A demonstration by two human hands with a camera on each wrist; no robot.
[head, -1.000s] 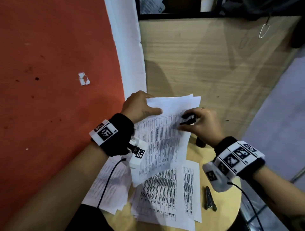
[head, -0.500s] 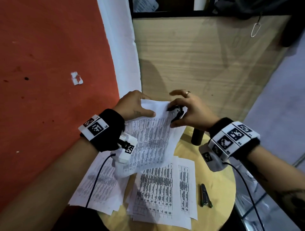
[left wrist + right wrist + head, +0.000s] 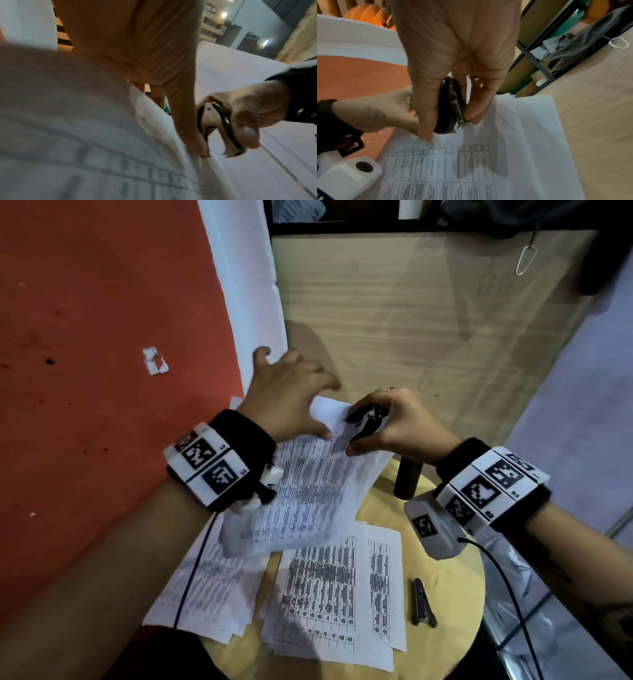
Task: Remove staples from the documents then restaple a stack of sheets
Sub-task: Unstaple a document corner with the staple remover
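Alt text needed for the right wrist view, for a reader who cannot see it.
The right hand grips a black staple remover, its claws at the top edge of a printed document. The left hand reaches in beside it, thumb tip pressing the same edge. Behind them: an orange wall and a wooden panel.

text: none legible | printed sheets (image 3: 318, 587): table rows (too blurred to read)
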